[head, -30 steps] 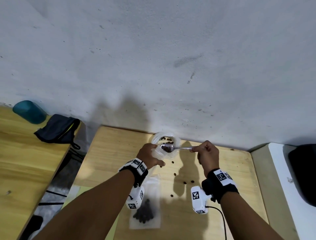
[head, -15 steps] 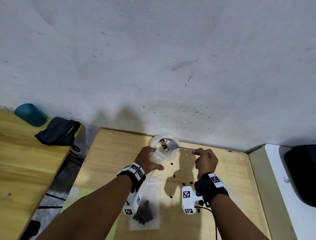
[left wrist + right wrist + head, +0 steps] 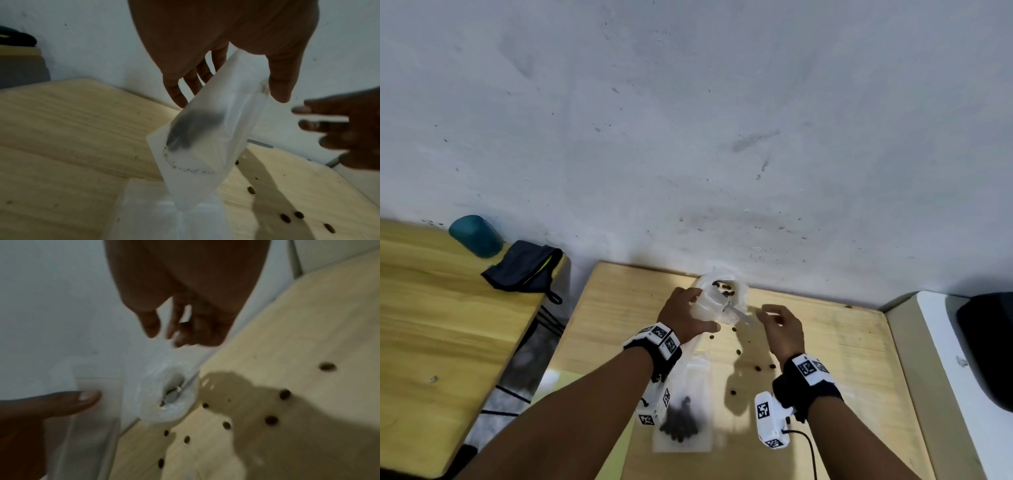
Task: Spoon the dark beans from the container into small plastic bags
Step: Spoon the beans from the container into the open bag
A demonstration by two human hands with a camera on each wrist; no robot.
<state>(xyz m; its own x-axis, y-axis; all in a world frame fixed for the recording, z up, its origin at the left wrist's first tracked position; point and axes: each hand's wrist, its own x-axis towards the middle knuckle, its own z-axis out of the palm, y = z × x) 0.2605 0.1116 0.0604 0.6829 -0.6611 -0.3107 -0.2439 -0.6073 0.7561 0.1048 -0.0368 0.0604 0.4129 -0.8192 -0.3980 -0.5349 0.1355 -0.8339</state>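
My left hand (image 3: 706, 311) grips a small frosted plastic bag (image 3: 218, 133) upright between thumb and fingers, just in front of the container. A dark clump of beans (image 3: 193, 129) shows through the bag. The clear round container (image 3: 726, 286) stands at the table's far edge by the wall, with a few beans in it. The metal spoon (image 3: 190, 381) rests in the container, its handle (image 3: 743, 316) pointing at my right hand. My right hand (image 3: 774, 317) hovers just right of the handle, fingers loose and spread, holding nothing.
A filled bag of beans (image 3: 683, 418) lies flat near the front of the wooden table (image 3: 842, 342). Several loose beans (image 3: 756, 368) are scattered between my hands. A teal cup (image 3: 476, 236) and black pouch (image 3: 524, 270) sit on the left table. A white appliance (image 3: 969, 377) borders the right.
My right hand held the spoon over the bag and tipped its beans. It has now let go, and the spoon lies in the container. The left hand keeps its hold on the bag.
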